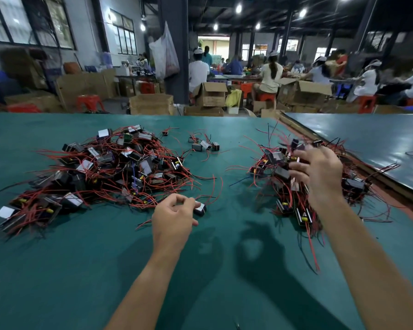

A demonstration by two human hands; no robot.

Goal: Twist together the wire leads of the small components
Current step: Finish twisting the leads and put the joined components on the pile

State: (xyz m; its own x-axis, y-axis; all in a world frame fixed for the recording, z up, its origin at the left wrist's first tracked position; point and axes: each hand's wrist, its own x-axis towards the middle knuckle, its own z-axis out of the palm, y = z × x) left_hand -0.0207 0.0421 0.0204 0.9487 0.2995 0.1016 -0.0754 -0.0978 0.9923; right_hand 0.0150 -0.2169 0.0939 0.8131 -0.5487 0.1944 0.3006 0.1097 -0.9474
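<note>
Two heaps on the table (pixel 224 270): left hand (pixel 172 217) pinches one component (pixel 200 208) beside the left heap (pixel 105 167), mid-table. Right hand (pixel 317 172) hovers over the right-edge heap (pixel 286 206), blurred, grip unclear. Best catch both leads (pixel 208 197) together, twist evenly.

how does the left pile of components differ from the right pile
The left pile is larger and spreads wider than the right pile. The left pile lies uncovered; the right hand, blurred, is over the right pile and hides part of it. More pale faces show in the left pile than in the right pile. Both are tangles of small dark components with red leads on the green table.
</note>
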